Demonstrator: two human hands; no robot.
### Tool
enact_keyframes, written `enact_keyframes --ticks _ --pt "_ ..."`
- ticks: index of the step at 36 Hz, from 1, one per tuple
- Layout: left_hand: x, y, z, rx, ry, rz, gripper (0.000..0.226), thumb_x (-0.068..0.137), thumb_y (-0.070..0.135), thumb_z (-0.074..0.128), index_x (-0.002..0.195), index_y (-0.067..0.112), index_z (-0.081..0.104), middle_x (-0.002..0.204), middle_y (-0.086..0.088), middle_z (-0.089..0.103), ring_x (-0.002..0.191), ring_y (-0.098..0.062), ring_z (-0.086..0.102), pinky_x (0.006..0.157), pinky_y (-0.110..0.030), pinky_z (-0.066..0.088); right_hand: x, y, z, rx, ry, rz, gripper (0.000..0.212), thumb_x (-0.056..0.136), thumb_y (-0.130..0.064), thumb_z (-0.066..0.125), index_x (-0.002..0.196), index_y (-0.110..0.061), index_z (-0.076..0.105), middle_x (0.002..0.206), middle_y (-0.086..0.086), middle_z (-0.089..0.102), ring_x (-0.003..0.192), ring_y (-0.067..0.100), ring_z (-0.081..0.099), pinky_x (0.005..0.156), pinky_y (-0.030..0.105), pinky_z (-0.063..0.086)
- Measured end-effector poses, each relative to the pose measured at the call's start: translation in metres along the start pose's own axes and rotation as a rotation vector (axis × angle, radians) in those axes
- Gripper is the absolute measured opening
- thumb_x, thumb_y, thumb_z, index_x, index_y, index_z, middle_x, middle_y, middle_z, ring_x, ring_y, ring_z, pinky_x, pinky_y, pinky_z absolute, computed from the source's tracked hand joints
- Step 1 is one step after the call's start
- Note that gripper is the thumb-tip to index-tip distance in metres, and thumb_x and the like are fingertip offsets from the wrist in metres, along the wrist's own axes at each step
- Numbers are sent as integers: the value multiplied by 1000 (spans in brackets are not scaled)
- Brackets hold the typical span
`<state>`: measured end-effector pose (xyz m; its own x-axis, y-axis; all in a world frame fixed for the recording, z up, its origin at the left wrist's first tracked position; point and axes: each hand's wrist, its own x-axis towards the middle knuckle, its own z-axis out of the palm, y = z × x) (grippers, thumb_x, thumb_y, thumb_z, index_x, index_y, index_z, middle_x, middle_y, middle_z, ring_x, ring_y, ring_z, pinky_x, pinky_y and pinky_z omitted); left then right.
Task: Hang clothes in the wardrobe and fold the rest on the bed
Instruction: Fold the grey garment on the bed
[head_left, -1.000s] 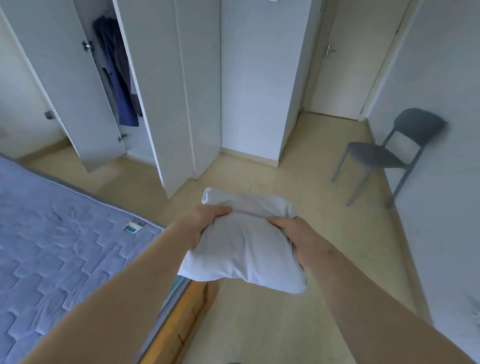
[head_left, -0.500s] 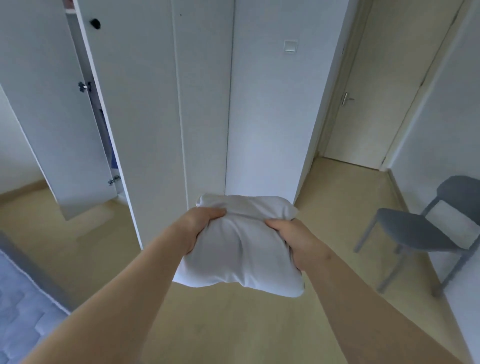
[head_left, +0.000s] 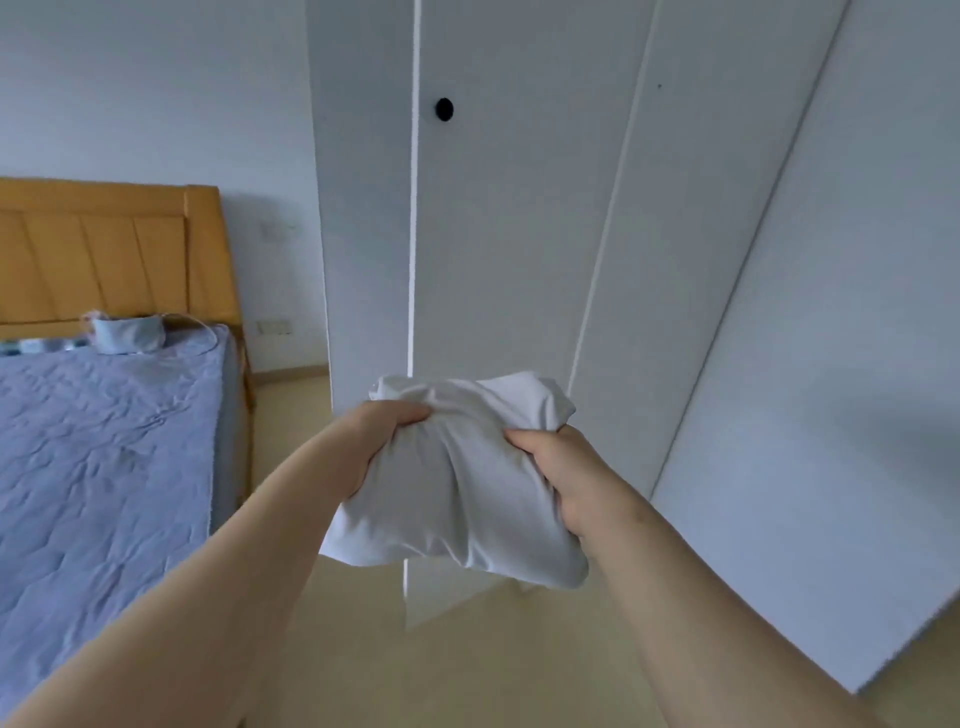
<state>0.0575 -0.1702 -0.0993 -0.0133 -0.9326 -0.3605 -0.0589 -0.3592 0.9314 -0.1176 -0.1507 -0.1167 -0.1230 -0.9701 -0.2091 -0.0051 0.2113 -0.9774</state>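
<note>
Two hands on one bundle: left hand (head_left: 387, 441) grips the left edge of a folded white garment (head_left: 457, 483), right hand (head_left: 566, 478) grips the right edge, fingers curled into the cloth, thumbs on top. Garment is held in the air directly in front of the wardrobe (head_left: 519, 234), low against its white panels and clear of the beige floor (head_left: 493, 649). Wardrobe shows a bright vertical gap between two panels, with a black round knob (head_left: 444, 109) high up, just right of that gap. Bed (head_left: 104, 441) lies left of the wardrobe, wrinkled blue quilted cover. Crumpled light-blue cloth (head_left: 130, 335) sits at its far end against the orange wooden headboard (head_left: 104, 249). Wall socket plate (head_left: 274, 327) between headboard and wardrobe.
</note>
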Motion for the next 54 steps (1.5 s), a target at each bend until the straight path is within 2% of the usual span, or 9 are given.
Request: enact_keyframes --ticks 6,10,20,25,32,38,46,50,54 --pt "68 38 -39 -62 287 -4 32 86 28 65 110 12 51 83 -8 56 71 -21 53 62 -31 39 113 -32 54 -54 -274 -19 18 88 -15 61 105 -10 62 93 8 67 82 22 63 65 24 48" --pt "107 51 -83 -61 459 -22 57 82 33 68 128 7 49 117 -13 58 98 -28 56 86 -36 43 165 -45 108 -83 -392 1 34 87 -18 62 119 -9 58 103 8 67 91 23 63 68 25 47" --pt "226 96 -201 -71 540 -45 43 85 34 65 116 6 55 90 -11 59 76 -23 55 60 -31 40 303 -82 242 -66 -503 2 43 85 -18 64 125 -7 54 108 11 65 92 25 62 66 25 47" --pt "311 148 -287 -60 554 -13 59 81 38 67 128 7 49 117 -15 59 103 -30 58 93 -40 45 389 -125 334 -65 -488 7 42 83 -21 66 122 -8 58 105 10 68 96 26 64 77 30 48" --pt "429 240 -376 -52 480 41 60 82 34 69 130 7 45 111 -16 60 97 -31 59 85 -40 48 506 -204 422 -29 -475 -33 41 85 -23 66 122 -9 59 106 11 68 97 27 64 81 32 49" --pt "540 313 -391 -25 354 96 57 83 32 68 128 4 48 100 -16 63 81 -27 60 67 -34 48 603 -262 435 -21 -399 -45 23 88 -21 63 107 -9 63 81 6 67 70 19 62 56 24 42" --pt "660 405 -349 4 136 229 18 90 24 60 82 7 60 54 -9 64 46 -20 60 41 -23 46 725 -333 399 -33 -223 -168 10 87 -17 63 92 -9 65 64 5 69 60 18 64 61 25 47" --pt "711 463 -317 30 15 303 17 89 25 60 82 9 60 73 -11 63 64 -23 59 57 -27 45 760 -380 363 -20 -80 -247 24 86 -17 64 109 -8 62 84 9 66 74 22 61 67 27 48" --pt "744 522 -273 55 -163 367 19 88 27 61 86 9 63 78 -11 65 68 -24 60 58 -29 44 769 -425 315 -30 57 -293 8 88 -19 63 86 -11 64 67 4 67 66 17 60 59 25 45"
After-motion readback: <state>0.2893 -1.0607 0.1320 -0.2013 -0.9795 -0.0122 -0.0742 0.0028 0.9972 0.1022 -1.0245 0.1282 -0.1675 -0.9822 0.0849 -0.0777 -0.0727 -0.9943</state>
